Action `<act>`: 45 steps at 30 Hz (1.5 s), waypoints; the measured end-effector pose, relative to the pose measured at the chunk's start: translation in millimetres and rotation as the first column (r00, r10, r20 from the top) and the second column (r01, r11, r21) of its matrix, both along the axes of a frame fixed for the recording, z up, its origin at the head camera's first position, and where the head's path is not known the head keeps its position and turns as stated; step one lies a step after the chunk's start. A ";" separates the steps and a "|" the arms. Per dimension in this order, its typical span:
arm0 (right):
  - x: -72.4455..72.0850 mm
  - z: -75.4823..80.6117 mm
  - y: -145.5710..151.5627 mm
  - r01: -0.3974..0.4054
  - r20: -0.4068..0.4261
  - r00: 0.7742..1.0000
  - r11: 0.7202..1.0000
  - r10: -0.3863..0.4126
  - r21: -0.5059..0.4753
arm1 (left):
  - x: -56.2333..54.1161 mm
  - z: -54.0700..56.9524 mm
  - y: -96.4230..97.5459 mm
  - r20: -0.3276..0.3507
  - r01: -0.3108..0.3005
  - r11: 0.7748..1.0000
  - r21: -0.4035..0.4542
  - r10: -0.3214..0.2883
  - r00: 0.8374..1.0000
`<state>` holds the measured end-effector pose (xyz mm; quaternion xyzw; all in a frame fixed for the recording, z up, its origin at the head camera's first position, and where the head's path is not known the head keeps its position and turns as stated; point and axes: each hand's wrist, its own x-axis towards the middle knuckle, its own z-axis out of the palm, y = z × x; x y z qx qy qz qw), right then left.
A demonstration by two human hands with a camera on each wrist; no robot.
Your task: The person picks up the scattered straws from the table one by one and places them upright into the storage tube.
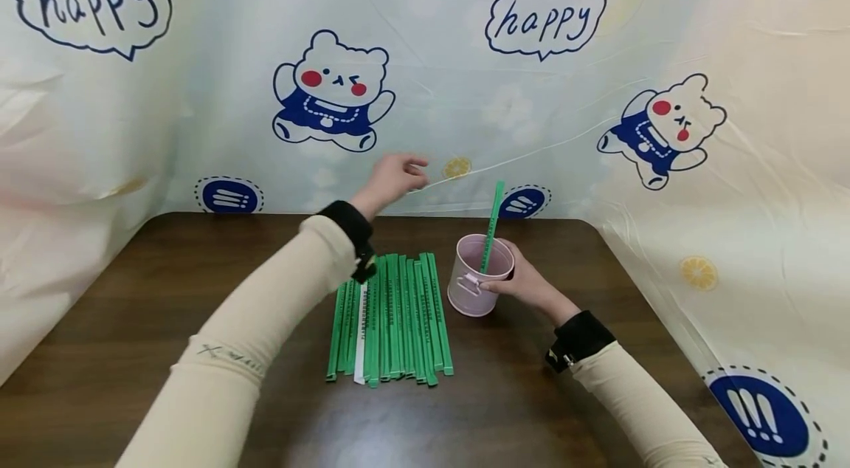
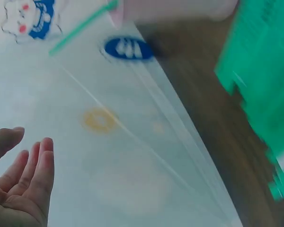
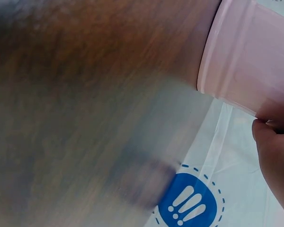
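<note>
A small pink metal bucket (image 1: 465, 294) stands on the table, and my right hand (image 1: 530, 282) grips its right side, with the thumb near the little front handle. One thin green printed stick (image 1: 493, 224) leans upright inside the bucket, its top well above the rim. In the right wrist view the thumb (image 3: 274, 158) lies against the pink wall (image 3: 260, 56). My left hand (image 1: 393, 179) is raised beyond the stick row, holding nothing; the left wrist view shows its fingers (image 2: 40, 184) apart from the thumb. Below that forearm lies a row of long flat green printed sticks (image 1: 392, 328).
One stick in the row shows a white side (image 1: 361, 342). The dark brown wooden table (image 1: 505, 394) ends at a pale printed sheet (image 1: 438, 106) with bears and "happy" bubbles, which also rises along both sides. My left forearm (image 1: 265, 328) crosses above the row's upper left corner.
</note>
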<state>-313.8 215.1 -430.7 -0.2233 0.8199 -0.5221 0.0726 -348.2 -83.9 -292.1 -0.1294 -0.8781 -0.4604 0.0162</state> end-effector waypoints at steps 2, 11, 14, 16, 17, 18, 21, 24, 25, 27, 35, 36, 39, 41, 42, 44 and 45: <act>-0.6 0.6 0.5 -0.004 0.002 1.000 1.000 0.004 0.006 | 3.7 -2.6 -22.6 0.016 -0.026 0.999 -0.026 0.026 1.000; 0.5 1.0 1.0 0.001 0.011 1.000 1.000 -0.001 0.005 | 26.4 -50.7 -93.7 0.096 -0.069 0.990 -0.126 0.081 0.992; 1.2 0.8 0.5 0.006 0.013 1.000 1.000 -0.006 -0.002 | 36.4 -69.5 -105.3 0.121 -0.080 0.981 -0.174 0.102 0.987; 1.8 0.9 0.6 0.010 0.017 1.000 1.000 -0.010 0.002 | 42.0 -80.7 -109.3 0.148 -0.087 0.974 -0.209 0.120 0.982; 2.0 1.1 0.7 0.012 0.017 1.000 1.000 -0.013 0.006 | 44.1 -85.6 -110.6 0.161 -0.086 0.970 -0.226 0.125 0.979; 2.0 1.0 0.9 0.014 0.018 1.000 1.000 -0.014 0.010 | 45.9 -90.2 -111.0 0.178 -0.086 0.968 -0.235 0.130 0.975; 2.0 1.0 1.0 0.020 0.021 1.000 1.000 -0.021 0.017 | 49.3 -100.2 -110.7 0.220 -0.074 0.964 -0.254 0.133 0.966; 1.6 1.1 0.7 0.024 0.024 0.999 1.000 -0.025 0.016 | 50.2 -107.8 -109.8 0.257 -0.071 0.964 -0.257 0.139 0.956; 1.5 1.2 0.6 0.025 0.024 0.999 1.000 -0.025 0.015 | 50.3 -109.9 -109.7 0.266 -0.069 0.963 -0.259 0.140 0.954; 1.5 1.2 0.3 0.024 0.026 0.999 1.000 -0.025 0.015 | 50.3 -114.3 -109.6 0.280 -0.068 0.962 -0.266 0.145 0.949; 2.2 0.3 -0.1 0.014 0.037 0.999 1.000 -0.013 -0.008 | 51.2 -131.8 -107.0 0.293 -0.088 0.960 -0.265 0.167 0.942; 2.1 0.2 -0.3 0.013 0.035 0.999 1.000 -0.013 -0.008 | 51.7 -133.4 -106.1 0.292 -0.095 0.960 -0.264 0.173 0.941; 1.7 0.0 -0.7 0.012 0.028 1.000 1.000 -0.012 -0.011 | 52.9 -136.3 -103.3 0.284 -0.115 0.956 -0.270 0.193 0.939; 1.6 0.0 -0.9 0.012 0.024 1.000 1.000 -0.011 -0.014 | 54.4 -134.2 -100.7 0.285 -0.126 0.953 -0.276 0.206 0.936; 1.7 0.0 -0.8 0.011 0.025 1.000 1.000 -0.011 -0.017 | 54.9 -133.2 -99.4 0.287 -0.132 0.951 -0.281 0.214 0.934; 1.8 0.1 -0.7 0.010 0.026 1.000 1.000 -0.009 -0.022 | 55.7 -131.1 -97.5 0.286 -0.131 0.947 -0.293 0.218 0.933; 1.7 0.2 -0.7 0.009 0.027 1.000 1.000 -0.009 -0.023 | 55.8 -130.2 -96.8 0.285 -0.130 0.945 -0.300 0.218 0.933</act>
